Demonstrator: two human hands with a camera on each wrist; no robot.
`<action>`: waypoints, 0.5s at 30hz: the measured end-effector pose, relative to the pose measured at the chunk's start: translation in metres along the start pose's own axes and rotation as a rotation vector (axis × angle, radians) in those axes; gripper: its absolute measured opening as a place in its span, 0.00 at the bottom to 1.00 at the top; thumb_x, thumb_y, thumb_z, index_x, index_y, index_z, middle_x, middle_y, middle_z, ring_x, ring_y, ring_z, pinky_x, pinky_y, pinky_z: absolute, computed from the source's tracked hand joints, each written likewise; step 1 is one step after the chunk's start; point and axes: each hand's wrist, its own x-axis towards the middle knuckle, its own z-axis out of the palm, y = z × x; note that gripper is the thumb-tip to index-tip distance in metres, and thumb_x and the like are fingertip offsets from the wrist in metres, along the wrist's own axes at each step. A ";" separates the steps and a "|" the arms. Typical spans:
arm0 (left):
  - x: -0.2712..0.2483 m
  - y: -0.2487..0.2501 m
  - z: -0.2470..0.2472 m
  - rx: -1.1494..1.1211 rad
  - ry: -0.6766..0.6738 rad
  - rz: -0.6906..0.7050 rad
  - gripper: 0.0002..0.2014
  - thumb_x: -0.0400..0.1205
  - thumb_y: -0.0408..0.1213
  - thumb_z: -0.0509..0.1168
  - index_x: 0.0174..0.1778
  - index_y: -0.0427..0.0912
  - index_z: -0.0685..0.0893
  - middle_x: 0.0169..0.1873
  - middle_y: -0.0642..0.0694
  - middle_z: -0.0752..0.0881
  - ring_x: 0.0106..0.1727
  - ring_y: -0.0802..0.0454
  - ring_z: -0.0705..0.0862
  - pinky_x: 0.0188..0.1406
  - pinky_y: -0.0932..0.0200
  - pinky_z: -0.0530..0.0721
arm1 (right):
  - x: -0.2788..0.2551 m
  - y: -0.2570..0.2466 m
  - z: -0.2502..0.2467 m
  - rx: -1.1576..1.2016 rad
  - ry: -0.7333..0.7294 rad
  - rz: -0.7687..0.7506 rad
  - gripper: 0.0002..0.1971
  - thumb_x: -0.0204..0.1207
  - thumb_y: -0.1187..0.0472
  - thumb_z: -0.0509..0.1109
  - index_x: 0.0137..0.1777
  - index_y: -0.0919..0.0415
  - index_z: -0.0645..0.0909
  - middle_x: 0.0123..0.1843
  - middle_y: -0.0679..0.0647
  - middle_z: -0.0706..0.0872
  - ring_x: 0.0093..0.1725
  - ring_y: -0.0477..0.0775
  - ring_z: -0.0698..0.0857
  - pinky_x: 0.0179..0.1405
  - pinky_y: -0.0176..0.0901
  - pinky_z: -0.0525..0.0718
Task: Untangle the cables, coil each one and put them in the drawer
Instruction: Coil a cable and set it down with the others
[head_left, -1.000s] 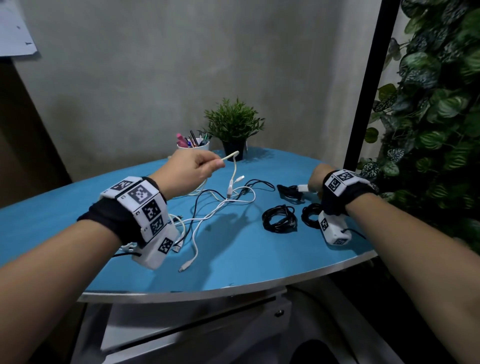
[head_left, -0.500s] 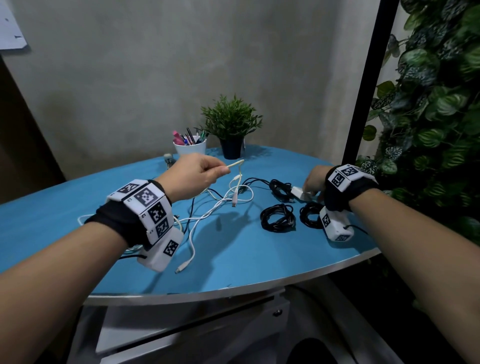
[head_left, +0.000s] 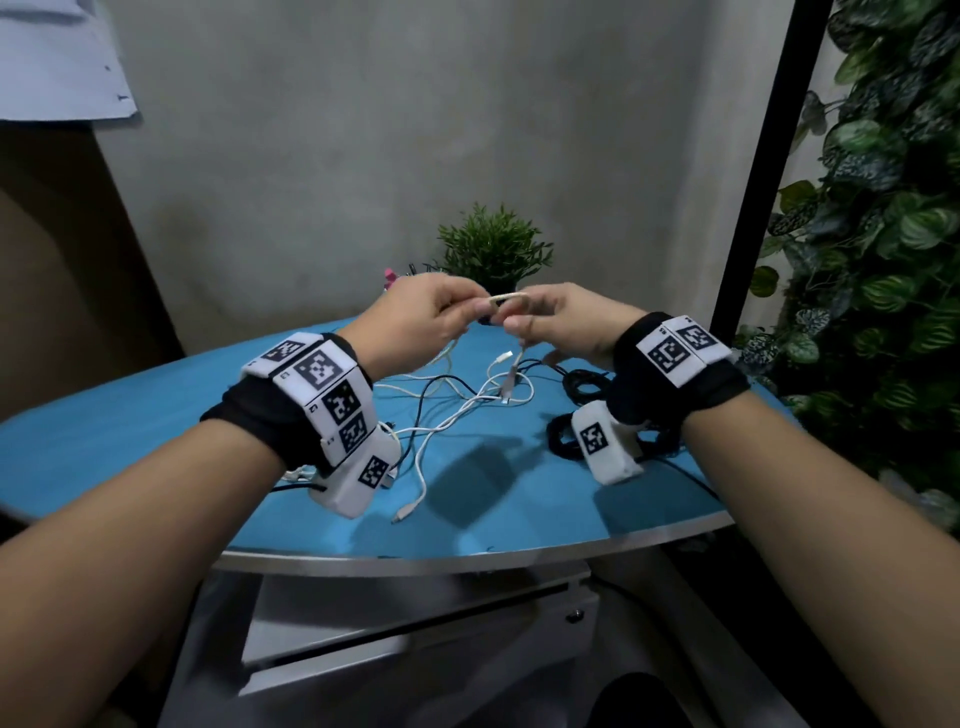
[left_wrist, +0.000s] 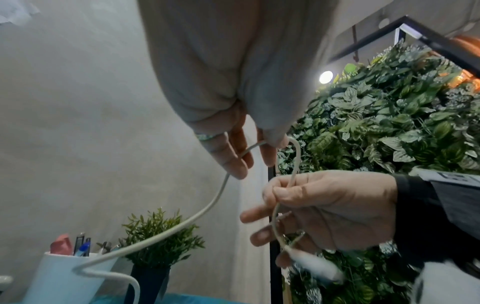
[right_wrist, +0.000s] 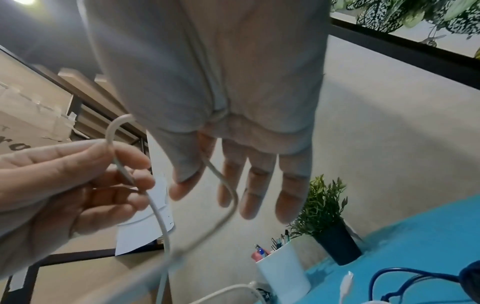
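White cable (head_left: 510, 296) is pinched in a short arch between left hand (head_left: 415, 322) and right hand (head_left: 563, 319) above the table (head_left: 156, 431), its length trailing into the tangle (head_left: 467, 400); pulling upward risks tightening knots or dragging neighbouring cables.

Cables (head_left: 457, 415) on table (head_left: 156, 415), plant (head_left: 493, 249) behind.

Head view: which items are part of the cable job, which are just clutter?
Job:
- white cable, pinched by left hand and right hand
- loose white cables on the table
- coiled black cables
- drawer under the table

Clutter:
- potted plant
- pen cup
- leaf wall
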 end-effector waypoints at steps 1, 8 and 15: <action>-0.001 0.002 -0.005 -0.013 0.040 0.000 0.09 0.84 0.40 0.62 0.48 0.41 0.86 0.36 0.37 0.85 0.39 0.40 0.85 0.45 0.48 0.83 | -0.001 -0.005 0.004 0.009 0.015 -0.025 0.07 0.81 0.61 0.65 0.43 0.50 0.81 0.45 0.56 0.81 0.40 0.46 0.78 0.35 0.41 0.76; -0.018 -0.020 -0.028 0.044 0.181 -0.206 0.11 0.85 0.39 0.58 0.38 0.47 0.79 0.34 0.48 0.85 0.25 0.57 0.78 0.29 0.60 0.80 | -0.022 -0.024 0.019 0.610 0.061 -0.024 0.15 0.86 0.61 0.55 0.39 0.61 0.77 0.22 0.50 0.79 0.30 0.50 0.84 0.36 0.43 0.82; -0.058 -0.011 0.015 0.228 -0.240 -0.289 0.07 0.84 0.32 0.56 0.50 0.44 0.78 0.43 0.44 0.87 0.25 0.62 0.75 0.23 0.66 0.76 | -0.037 -0.040 0.039 1.234 0.153 0.017 0.19 0.85 0.50 0.54 0.35 0.57 0.72 0.22 0.50 0.79 0.24 0.50 0.82 0.30 0.40 0.84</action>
